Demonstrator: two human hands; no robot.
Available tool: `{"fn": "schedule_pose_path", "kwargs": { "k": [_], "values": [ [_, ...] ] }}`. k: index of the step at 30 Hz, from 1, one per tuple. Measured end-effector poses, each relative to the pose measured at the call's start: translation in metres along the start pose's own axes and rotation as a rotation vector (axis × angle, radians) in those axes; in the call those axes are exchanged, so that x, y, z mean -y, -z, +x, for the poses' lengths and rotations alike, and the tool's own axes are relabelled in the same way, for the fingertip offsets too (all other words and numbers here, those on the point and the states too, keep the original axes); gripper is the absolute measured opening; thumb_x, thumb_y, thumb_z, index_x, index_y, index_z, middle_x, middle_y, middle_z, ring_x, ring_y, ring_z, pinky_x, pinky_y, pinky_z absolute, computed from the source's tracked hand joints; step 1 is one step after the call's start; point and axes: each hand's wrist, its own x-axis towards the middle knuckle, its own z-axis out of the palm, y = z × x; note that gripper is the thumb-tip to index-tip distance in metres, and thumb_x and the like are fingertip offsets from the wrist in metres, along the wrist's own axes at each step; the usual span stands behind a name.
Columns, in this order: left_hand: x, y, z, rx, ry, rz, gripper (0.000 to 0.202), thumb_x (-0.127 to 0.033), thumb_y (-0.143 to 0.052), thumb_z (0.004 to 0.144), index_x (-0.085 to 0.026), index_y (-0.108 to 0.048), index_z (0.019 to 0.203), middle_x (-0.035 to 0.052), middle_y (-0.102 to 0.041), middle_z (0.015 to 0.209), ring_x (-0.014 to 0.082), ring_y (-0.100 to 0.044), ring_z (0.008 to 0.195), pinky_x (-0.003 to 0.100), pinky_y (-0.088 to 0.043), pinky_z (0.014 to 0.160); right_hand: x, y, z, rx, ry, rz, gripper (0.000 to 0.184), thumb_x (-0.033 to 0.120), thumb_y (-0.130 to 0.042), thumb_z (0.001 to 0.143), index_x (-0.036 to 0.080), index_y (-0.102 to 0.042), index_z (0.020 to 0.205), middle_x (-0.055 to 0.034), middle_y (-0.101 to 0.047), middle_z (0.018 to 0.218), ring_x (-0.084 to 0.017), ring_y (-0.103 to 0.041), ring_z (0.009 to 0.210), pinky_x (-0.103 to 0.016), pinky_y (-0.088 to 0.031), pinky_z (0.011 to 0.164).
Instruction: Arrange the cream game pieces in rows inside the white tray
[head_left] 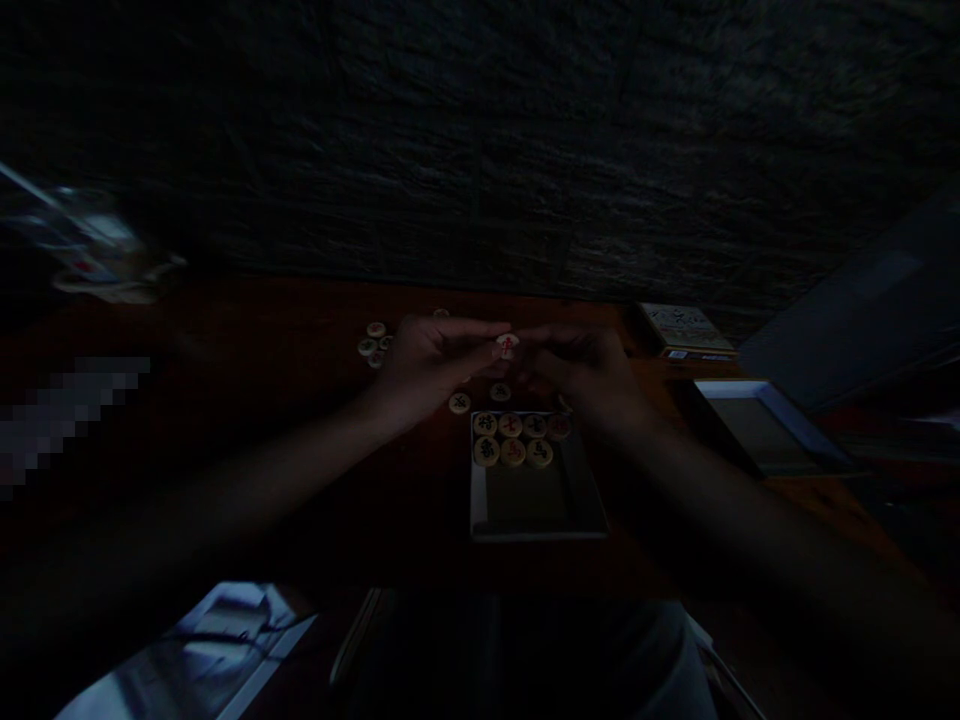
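The left grip [431,365] is nearly closed, pinching a round xiangqi piece [508,346] with a red character between its fingertips, above the middle of the desk [262,340]. The right grip [581,372] curls just beside that piece; whether it holds anything is too dark to tell. A white tray [538,536] of pieces lies just below both hands.

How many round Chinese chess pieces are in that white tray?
7 xiangqi pieces, lying in the white tray: four in the far row, three in the near row. Another could be hidden behind the right hand.
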Motion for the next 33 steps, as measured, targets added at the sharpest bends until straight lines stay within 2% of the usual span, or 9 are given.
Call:
{"fn": "schedule_pose_path", "kwargs": {
  "k": [6,11,16,21,29,33],
  "values": [
    [0.0052,-0.0004,-0.0002,0.009,-0.077,0.085,0.048,-0.04,-0.094,0.07,-0.017,-0.082,0.111,0.012,-0.082,0.108,0.0286,-0.08,0.097,0.041,-0.067,0.088,0.002,-0.0022,-0.0007,-0.02,0.007,-0.049,0.036,0.044,-0.093,0.067,0.018,-0.081,0.09,-0.0054,-0.079,0.082,-0.015,-0.069,0.062,-0.025,-0.056,0.056],
    [0.0075,-0.002,-0.0021,0.022,-0.141,0.117,0.04,-0.033,-0.093,0.072,-0.019,-0.083,0.108,0.0108,-0.082,0.109,0.0274,-0.08,0.098,0.039,-0.067,0.09,0.0013,-0.0038,-0.0029,-0.053,0.014,-0.061,0.037,0.048,-0.093,0.068,0.016,-0.079,0.082,-0.0038,-0.076,0.072,-0.012,-0.065,0.056,-0.023,-0.052,0.052],
    [0.0045,-0.0032,-0.0047,0.039,-0.134,0.125,0.037,-0.027,-0.092,0.073,-0.019,-0.082,0.108,0.0104,-0.081,0.112,0.0277,-0.08,0.1,0.04,-0.067,0.091,0.0005,-0.0046,-0.0031,-0.065,0.001,-0.068,0.042,0.053,-0.092,0.068,0.016,-0.078,0.082,-0.0026,-0.073,0.067,-0.011,-0.063,0.052,-0.021,-0.05,0.047],
    [0.0042,-0.0026,-0.0037,0.022,-0.133,0.164,0.035,-0.027,-0.091,0.074,-0.019,-0.083,0.107,0.0105,-0.08,0.117,0.0285,-0.078,0.106,0.043,-0.065,0.097,0.0019,-0.0037,-0.0029,-0.019,-0.014,-0.053,0.042,0.055,-0.09,0.071,0.017,-0.08,0.085,-0.0032,-0.074,0.069,-0.012,-0.065,0.056,-0.024,-0.054,0.053],
    [0.0009,-0.0009,-0.0025,0.015,-0.132,0.125,0.042,-0.037,-0.089,0.077,-0.018,-0.081,0.114,0.0109,-0.081,0.112,0.0262,-0.08,0.098,0.038,-0.066,0.089,0.0072,-0.0026,-0.0017,-0.009,0.019,-0.032,0.033,0.049,-0.089,0.074,0.02,-0.084,0.09,-0.003,-0.078,0.076,-0.014,-0.07,0.064,-0.024,-0.057,0.059],
    [-0.0001,-0.0007,-0.0021,-0.012,-0.085,0.083,0.042,-0.045,-0.085,0.081,-0.019,-0.081,0.114,0.0108,-0.082,0.112,0.0257,-0.08,0.095,0.038,-0.067,0.086,0.0018,0.0004,-0.0016,-0.008,0.084,-0.06,0.029,0.044,-0.087,0.077,0.022,-0.084,0.096,-0.0042,-0.082,0.089,-0.018,-0.074,0.073,-0.029,-0.061,0.068]
  ]
}}
